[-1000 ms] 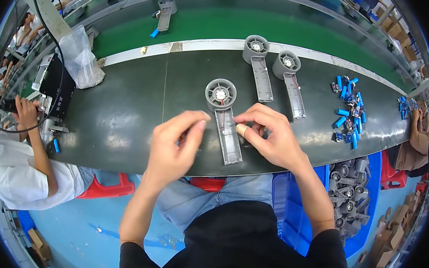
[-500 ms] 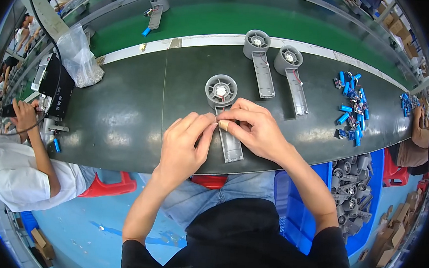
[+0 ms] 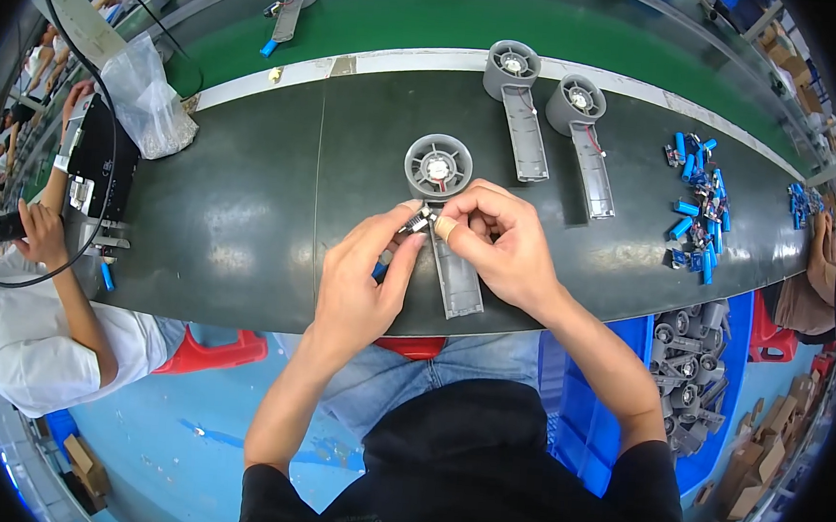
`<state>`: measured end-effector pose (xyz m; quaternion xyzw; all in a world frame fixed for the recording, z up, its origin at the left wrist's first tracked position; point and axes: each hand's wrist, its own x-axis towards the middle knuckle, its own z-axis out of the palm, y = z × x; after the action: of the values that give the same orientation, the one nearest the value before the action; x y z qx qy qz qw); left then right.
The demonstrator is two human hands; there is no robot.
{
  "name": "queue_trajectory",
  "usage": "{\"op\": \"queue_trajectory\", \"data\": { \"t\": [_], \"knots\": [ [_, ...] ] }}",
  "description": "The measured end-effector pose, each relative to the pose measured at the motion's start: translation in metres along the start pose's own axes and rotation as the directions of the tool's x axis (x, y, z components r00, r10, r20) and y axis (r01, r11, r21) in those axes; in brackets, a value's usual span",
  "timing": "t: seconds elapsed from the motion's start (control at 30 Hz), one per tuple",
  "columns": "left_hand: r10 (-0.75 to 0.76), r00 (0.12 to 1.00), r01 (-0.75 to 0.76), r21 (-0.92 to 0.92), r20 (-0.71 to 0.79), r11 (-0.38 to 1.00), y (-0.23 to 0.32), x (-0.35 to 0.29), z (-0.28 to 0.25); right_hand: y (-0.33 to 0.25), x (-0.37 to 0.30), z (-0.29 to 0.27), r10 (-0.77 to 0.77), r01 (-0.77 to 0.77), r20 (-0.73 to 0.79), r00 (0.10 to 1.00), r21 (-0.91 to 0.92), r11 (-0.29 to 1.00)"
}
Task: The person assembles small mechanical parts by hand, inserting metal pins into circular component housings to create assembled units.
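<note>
In front of me lies a grey fan housing (image 3: 438,168) with a round end and a long open handle (image 3: 460,283) pointing towards me. Over the top of this handle, my left hand (image 3: 359,271) pinches a small circuit board (image 3: 417,223). A bit of blue cylinder (image 3: 380,264) shows between that hand's fingers. My right hand (image 3: 506,253) is closed at the board's right edge, thumb and forefinger pressed together near a small white part. What exactly sits in those fingertips is too small to make out. A tan bandage wraps the right thumb.
Two more grey housings (image 3: 522,133) (image 3: 593,171) lie further back. Blue cylinders with boards (image 3: 701,208) are heaped at the right. A blue crate (image 3: 730,399) of grey housings stands below the table's right edge. At the left are a clear bag (image 3: 148,101), a black machine (image 3: 105,157) and a seated co-worker (image 3: 54,333).
My fingertips have parted slightly, so the circuit board and the blue cylinder now show. The view has shifted a little. At the left, the co-worker's arm has reached up to the black machine.
</note>
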<state>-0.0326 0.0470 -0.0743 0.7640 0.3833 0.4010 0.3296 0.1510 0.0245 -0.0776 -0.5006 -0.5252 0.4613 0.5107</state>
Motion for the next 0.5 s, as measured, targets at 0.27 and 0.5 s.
{"op": "queue_trajectory", "data": {
  "t": [0.27, 0.5],
  "knots": [
    [0.098, 0.994, -0.095, 0.068, -0.055, 0.993, 0.0, -0.002, 0.006, -0.002, -0.003, 0.004, -0.13, 0.118, -0.067, 0.989, -0.161, 0.98],
    [0.18, 0.983, -0.175, 0.105, -0.036, 0.979, -0.007, 0.0, 0.006, 0.004, -0.002, 0.007, -0.35, 0.292, -0.097, 0.932, -0.375, 0.88]
  ]
}}
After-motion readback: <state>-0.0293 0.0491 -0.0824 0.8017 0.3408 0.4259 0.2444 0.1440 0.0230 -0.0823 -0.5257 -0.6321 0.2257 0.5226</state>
